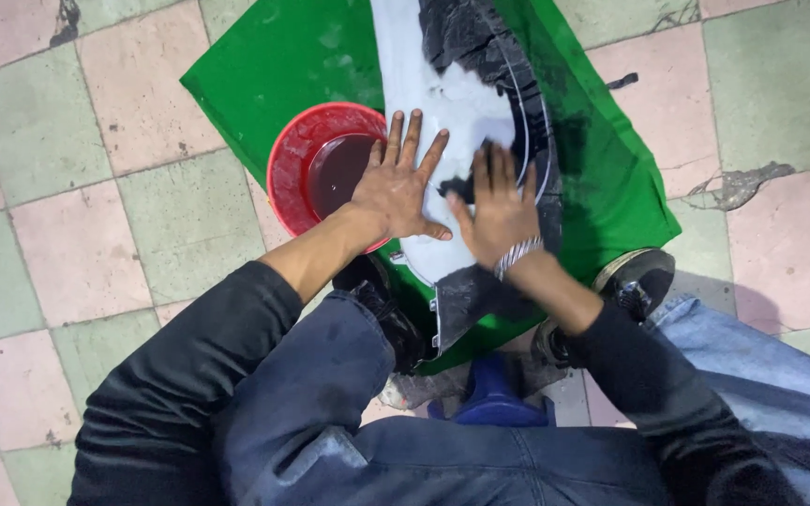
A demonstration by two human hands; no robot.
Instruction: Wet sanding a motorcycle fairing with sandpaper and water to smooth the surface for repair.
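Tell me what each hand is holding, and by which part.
Nothing is gripped. The left hand and right hand lie flat, fingers spread, pressing on the white panel over the green cloth.

Both hands lay flat on a white panel [442, 112] smeared with black, which rested on a green cloth [283, 56]. The left hand [396, 192] spread its fingers [412, 136] beside a red bowl [297, 159]; the right hand [499, 211] pressed the panel's black patch.

Black long sleeves [189, 375] pushed up forearms, blue jeans [349, 412], dark shoes [635, 276], silver beaded bracelet [517, 255] on right wrist.
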